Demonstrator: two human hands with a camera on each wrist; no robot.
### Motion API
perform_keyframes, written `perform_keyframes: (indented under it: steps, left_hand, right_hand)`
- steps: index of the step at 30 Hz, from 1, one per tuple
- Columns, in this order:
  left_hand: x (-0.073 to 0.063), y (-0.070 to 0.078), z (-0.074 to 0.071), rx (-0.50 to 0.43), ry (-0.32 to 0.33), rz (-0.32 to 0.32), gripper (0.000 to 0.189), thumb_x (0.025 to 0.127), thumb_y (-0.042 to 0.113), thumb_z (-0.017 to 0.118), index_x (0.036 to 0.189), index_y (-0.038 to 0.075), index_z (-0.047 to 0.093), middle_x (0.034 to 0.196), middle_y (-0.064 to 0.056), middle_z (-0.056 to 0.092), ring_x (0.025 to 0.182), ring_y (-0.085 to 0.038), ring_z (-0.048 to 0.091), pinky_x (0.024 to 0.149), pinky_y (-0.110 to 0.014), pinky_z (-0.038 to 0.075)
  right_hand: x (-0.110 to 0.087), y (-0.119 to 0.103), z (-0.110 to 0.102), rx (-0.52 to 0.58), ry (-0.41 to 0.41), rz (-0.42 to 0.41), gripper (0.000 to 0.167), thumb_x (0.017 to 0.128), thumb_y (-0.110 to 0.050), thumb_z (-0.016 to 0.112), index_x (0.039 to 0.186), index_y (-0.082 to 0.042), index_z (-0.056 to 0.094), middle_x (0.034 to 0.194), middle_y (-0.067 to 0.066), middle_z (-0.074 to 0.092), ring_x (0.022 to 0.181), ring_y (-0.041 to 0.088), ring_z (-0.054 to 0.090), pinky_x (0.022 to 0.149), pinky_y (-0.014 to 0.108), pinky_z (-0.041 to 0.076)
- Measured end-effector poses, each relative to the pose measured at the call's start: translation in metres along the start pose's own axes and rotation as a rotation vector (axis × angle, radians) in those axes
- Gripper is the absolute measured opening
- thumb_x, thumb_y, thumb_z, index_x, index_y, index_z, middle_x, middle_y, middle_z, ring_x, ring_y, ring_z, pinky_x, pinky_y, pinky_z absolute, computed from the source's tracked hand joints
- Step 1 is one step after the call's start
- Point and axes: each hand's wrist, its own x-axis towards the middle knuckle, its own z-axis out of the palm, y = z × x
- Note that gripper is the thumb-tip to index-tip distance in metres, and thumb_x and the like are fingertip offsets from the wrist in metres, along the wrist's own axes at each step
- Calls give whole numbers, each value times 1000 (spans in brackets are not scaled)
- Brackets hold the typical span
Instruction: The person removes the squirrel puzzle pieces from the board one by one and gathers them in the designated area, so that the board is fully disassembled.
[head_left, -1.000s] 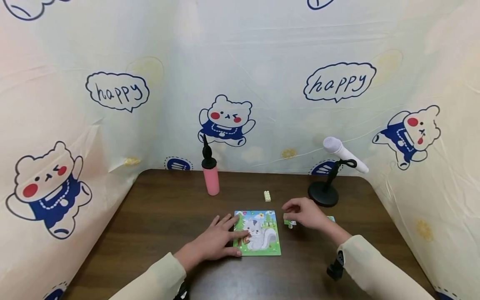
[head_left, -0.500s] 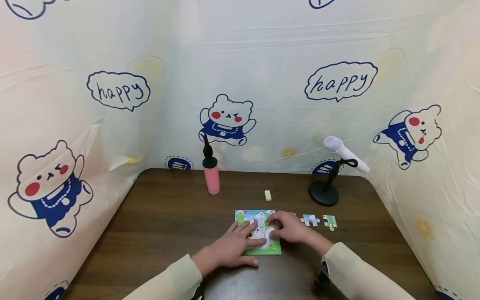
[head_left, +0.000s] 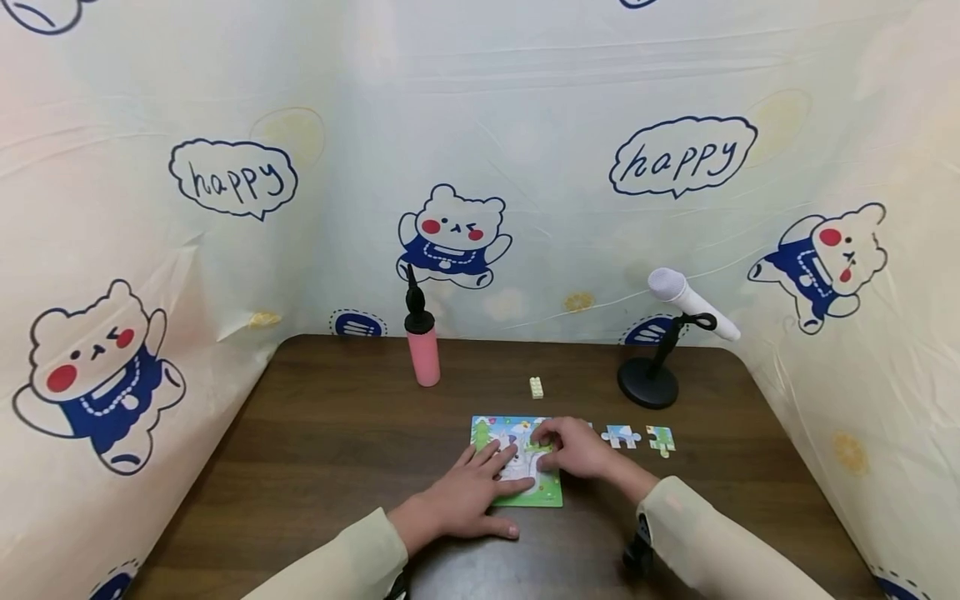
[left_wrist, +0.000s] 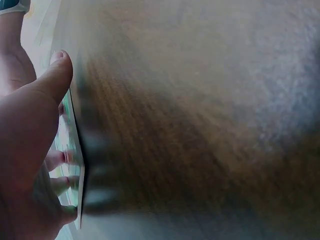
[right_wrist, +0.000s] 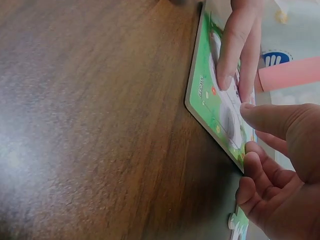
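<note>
A square jigsaw puzzle (head_left: 543,493) with a squirrel picture and a green border lies flat on the table. My left hand (head_left: 474,492) rests spread over its left and middle part, thumb on the wood in front. Over the puzzle's right side, my right hand (head_left: 576,450) curls thumb and fingertips at a puzzle piece, mostly hidden by the fingers. In the right wrist view, the right thumb (right_wrist: 272,117) is on the picture and the curled fingers (right_wrist: 260,170) are at the edge. The left wrist view shows the left fingers (left_wrist: 62,185) along the puzzle's rim.
Loose puzzle pieces, one blue and white (head_left: 621,436) and one green (head_left: 661,440), lie right of the right hand. Behind are a pale toy brick (head_left: 536,387), a pink hand pump (head_left: 423,358) and a white microphone (head_left: 692,302) on a black stand (head_left: 648,383).
My right hand has carried a green and white puzzle piece leftward onto the puzzle's right side. The left hand has slid right, further over the picture. Both barely move over the last half second.
</note>
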Motion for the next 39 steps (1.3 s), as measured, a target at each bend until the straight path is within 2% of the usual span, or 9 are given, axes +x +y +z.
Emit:
perform_keyframes:
  steps: [6,15,21,25,29,33,39]
  left_hand:
    - [1,4,-7,-31,-32,-17,71,94,73,52,157,43,39,171,-12,20,156,-42,19,116,-72,23]
    - [0,8,-14,-41,-55,-46,71,93,74,52,156,43,40,171,-11,20,157,-41,19,117,-71,22]
    - [1,8,-13,-38,-58,-53,71,93,74,53,156,44,41,171,-11,20,157,-41,19,117,-71,23]
    - [1,8,-12,-36,-58,-56,70,93,74,54,156,45,40,171,-10,20,156,-42,20,116,-72,23]
    - [2,8,-11,-29,-58,-60,70,93,73,55,155,46,40,171,-10,21,156,-41,20,116,-71,24]
    - [3,9,-12,-10,-67,-72,69,93,72,56,156,47,40,171,-9,21,156,-40,20,117,-70,24]
    - [4,10,-13,-9,-78,-84,69,93,72,55,155,48,39,171,-9,21,157,-40,20,117,-70,24]
  right_hand:
    - [6,2,0,17,10,32,25,85,-10,83,108,-7,74,94,6,67,77,15,54,70,28,46]
    - [7,-4,-3,9,19,14,24,85,-6,81,109,-6,75,89,5,65,76,15,54,69,29,45]
    - [5,-5,-8,-19,6,31,20,87,-4,78,107,-8,78,96,3,72,80,12,56,72,30,48]
    - [1,-2,-9,-25,-3,7,17,89,-5,77,105,-10,79,97,1,74,80,12,58,72,29,49]
    - [0,2,-8,9,5,-8,18,88,-5,78,106,-10,78,92,0,71,80,13,58,72,28,48]
    - [-2,7,-7,50,36,3,17,89,-7,78,106,-12,78,96,1,71,83,14,60,73,28,50]
    - [-11,14,-16,163,58,36,19,90,-8,78,109,-9,77,96,5,68,75,16,63,63,31,57]
